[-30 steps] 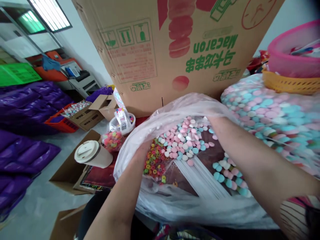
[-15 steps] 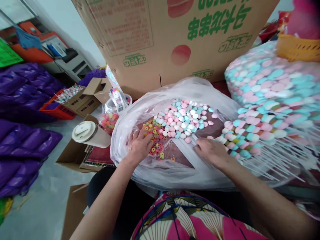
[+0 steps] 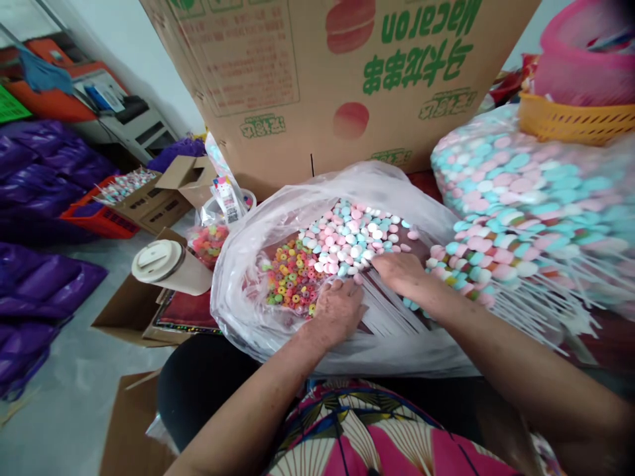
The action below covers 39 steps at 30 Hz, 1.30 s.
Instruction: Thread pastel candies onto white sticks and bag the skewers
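Note:
My left hand (image 3: 340,308) lies palm down, fingers extended, between a pile of colourful ring-shaped candies (image 3: 288,271) and a bundle of thin white sticks (image 3: 387,311). It rests against the left edge of the sticks. At their upper ends, beside a heap of pink, blue and white oval candies (image 3: 354,235), is my right hand (image 3: 399,272). Its fingers are curled down, and whatever they hold is hidden. Clear plastic sheeting (image 3: 243,330) surrounds the candies and sticks. Right of my right hand lie several finished candy skewers (image 3: 496,258) with white sticks pointing toward me.
A large cardboard box (image 3: 307,79) stands behind the plastic. A big bag of oval candies (image 3: 536,172) sits at the right under a yellow basket (image 3: 570,119). To the left are a lidded white cup (image 3: 171,264), a bag of ring candies (image 3: 208,241) and purple bundles (image 3: 44,284).
My left hand has moved right from the ring candies to the sticks' edge. My right hand has shifted slightly up to the sticks' upper ends. The view has turned a little.

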Each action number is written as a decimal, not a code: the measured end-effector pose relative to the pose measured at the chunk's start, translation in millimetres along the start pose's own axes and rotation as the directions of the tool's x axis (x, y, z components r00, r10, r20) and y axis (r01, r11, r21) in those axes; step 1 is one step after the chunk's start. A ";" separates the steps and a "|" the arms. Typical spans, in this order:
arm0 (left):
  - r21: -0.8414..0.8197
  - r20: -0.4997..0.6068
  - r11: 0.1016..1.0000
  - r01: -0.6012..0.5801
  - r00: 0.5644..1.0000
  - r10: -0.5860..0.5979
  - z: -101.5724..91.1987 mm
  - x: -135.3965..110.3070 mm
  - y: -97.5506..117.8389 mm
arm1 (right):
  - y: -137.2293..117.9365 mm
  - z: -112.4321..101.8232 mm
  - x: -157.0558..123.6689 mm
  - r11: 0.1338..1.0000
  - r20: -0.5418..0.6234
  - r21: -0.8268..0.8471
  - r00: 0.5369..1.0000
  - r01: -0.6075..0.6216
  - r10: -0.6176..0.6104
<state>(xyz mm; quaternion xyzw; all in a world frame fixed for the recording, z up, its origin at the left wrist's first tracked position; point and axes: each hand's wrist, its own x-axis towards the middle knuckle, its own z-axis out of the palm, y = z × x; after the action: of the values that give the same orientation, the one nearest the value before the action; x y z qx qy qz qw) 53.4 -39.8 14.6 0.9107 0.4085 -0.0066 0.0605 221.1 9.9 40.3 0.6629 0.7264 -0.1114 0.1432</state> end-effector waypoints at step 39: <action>-0.237 0.049 0.920 0.313 0.949 -0.310 -7.5 -77.7 -49.6 | -78.7 33.6 -54.2 0.920 -0.010 0.304 0.966 0.248 -0.257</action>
<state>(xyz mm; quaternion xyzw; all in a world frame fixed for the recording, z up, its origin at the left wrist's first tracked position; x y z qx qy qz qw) -35.6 -64.0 21.6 0.8199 0.5455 0.0290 0.1716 149.2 -60.0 25.9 0.5761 0.7777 -0.2491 0.0353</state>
